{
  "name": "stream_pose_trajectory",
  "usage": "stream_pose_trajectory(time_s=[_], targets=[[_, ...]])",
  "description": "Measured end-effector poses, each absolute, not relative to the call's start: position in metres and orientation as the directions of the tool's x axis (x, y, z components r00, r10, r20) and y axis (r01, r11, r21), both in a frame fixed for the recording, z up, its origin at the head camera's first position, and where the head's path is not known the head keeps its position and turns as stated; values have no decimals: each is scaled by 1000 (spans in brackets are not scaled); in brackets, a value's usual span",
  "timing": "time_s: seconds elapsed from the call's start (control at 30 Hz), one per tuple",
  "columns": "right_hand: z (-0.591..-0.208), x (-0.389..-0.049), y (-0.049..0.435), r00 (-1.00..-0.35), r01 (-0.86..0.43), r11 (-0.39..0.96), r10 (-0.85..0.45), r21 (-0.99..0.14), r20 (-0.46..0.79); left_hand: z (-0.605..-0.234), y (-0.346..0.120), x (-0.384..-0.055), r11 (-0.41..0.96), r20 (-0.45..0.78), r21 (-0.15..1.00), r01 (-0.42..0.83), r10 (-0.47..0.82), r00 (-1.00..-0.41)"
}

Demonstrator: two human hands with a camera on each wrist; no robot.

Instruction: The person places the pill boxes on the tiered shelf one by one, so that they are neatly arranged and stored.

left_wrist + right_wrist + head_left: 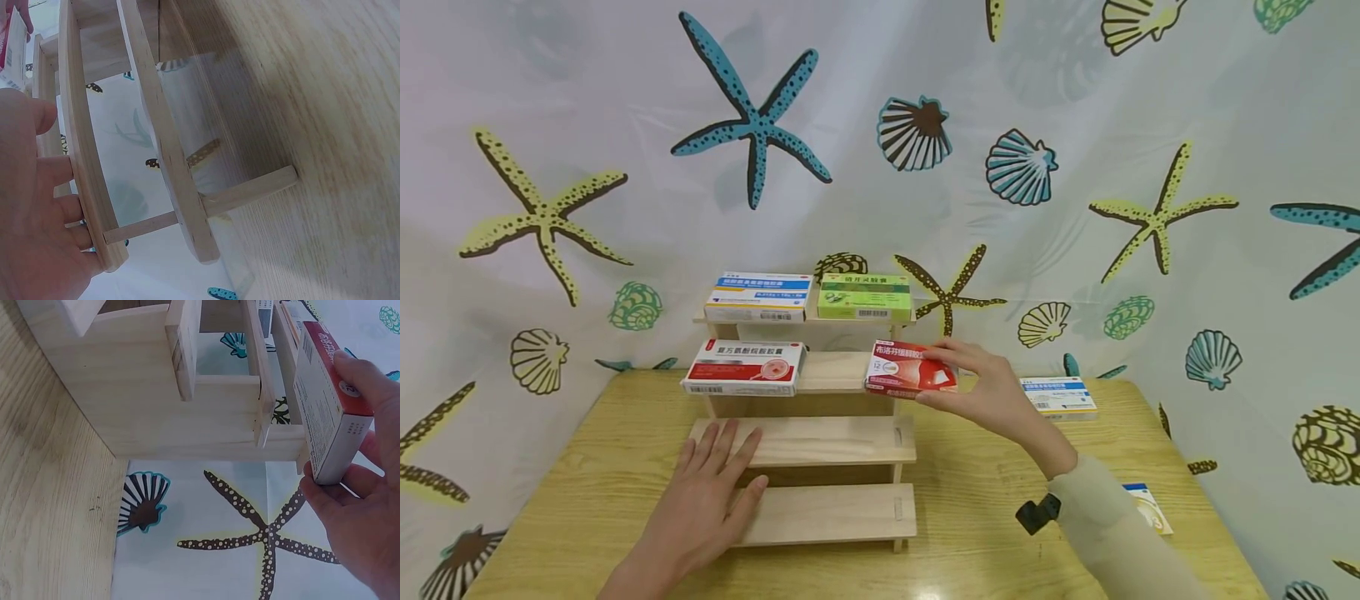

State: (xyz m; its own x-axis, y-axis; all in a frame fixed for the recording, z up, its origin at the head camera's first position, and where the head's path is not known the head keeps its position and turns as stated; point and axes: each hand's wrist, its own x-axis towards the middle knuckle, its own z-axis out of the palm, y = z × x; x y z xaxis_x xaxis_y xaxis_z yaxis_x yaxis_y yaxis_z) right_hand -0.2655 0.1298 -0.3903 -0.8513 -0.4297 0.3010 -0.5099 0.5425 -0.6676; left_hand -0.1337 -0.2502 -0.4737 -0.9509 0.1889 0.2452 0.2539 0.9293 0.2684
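Observation:
My right hand (pixel 1000 393) grips a red-and-white medicine box (pixel 897 367) by its right end, at the right side of the rack's second tier from the top. In the right wrist view, the thumb lies on the red face of the box and the fingers are under its lower end. My left hand (pixel 703 492) rests with spread fingers on the left part of a lower shelf board (pixel 827 440) of the wooden stepped rack (pixel 842 512). Left of the held box, another red-and-white medicine box (pixel 745 367) lies on the same tier.
On the top tier lie a blue-and-white medicine box (pixel 758 296) and a green one (pixel 865 297). Another blue-and-white box (pixel 1060 397) lies on the wooden table (pixel 985 517) at right. Partly behind the right sleeve is a small white-and-blue box (pixel 1150 508). A patterned curtain (pixel 865 217) hangs behind.

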Motion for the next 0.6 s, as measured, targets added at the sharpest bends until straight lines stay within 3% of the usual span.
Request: stream_pose_trajectory(time_s=[0.6], targets=[[-389,-284,94,-799,-571,485,-513,-662,314,-475,-251,-134,934,246,255,252,190,-951]])
